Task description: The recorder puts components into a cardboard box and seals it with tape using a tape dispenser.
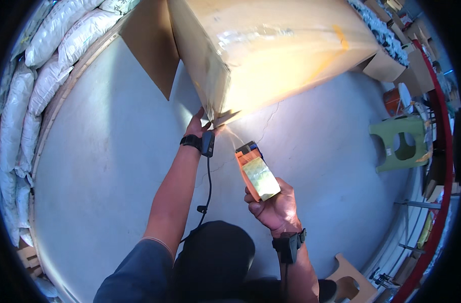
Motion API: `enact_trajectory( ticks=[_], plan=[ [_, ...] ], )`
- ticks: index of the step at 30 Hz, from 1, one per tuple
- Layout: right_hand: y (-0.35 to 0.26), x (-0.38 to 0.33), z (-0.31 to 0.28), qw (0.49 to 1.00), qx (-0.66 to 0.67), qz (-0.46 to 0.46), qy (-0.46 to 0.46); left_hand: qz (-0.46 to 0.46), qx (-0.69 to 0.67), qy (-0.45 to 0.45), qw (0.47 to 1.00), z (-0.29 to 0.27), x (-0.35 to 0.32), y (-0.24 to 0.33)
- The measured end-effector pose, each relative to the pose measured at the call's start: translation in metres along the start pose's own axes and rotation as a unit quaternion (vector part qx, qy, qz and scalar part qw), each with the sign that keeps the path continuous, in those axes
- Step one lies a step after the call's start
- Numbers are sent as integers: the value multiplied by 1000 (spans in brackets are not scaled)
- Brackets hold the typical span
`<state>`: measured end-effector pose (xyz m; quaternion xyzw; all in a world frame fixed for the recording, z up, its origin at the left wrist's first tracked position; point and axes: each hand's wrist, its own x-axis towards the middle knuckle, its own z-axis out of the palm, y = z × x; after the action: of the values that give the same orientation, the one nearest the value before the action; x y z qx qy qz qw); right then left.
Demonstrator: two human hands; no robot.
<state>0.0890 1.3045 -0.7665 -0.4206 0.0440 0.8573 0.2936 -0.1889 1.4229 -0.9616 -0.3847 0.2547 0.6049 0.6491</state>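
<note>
A large brown cardboard box (276,55) fills the upper middle, tilted, with one flap (152,45) hanging out to the left. My left hand (196,126) grips the box's near lower corner, its fingers to either side of the edge and partly hidden by it. In my right hand (277,209) is an orange tape dispenser (244,169) with a roll of clear, yellowish tape (260,178). Between the dispenser and the corner by my left fingers runs a thin, shiny strand of tape (234,135). Wrist straps with small black devices sit on both my wrists.
White stuffed sacks (18,111) are piled along the left. At the right stand a green plastic stool (402,144) and an orange bucket (396,101), near a red-edged shelf (440,202). A tan stool (349,278) is at the lower right. The floor (104,177) is grey and cracked.
</note>
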Motion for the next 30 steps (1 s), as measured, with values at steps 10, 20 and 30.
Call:
enact_trajectory(
  ticks=[10, 20, 30],
  plan=[
    [11, -2, 78, 996, 56, 60, -25, 105, 204, -37, 973, -57, 68, 39],
    [13, 2, 103, 996, 72, 58, 0, 264, 736, 28, 623, -74, 57, 41],
    [2, -3, 85, 996, 71, -36, 34, 161, 186, -31, 969, 5, -11, -32]
  ],
)
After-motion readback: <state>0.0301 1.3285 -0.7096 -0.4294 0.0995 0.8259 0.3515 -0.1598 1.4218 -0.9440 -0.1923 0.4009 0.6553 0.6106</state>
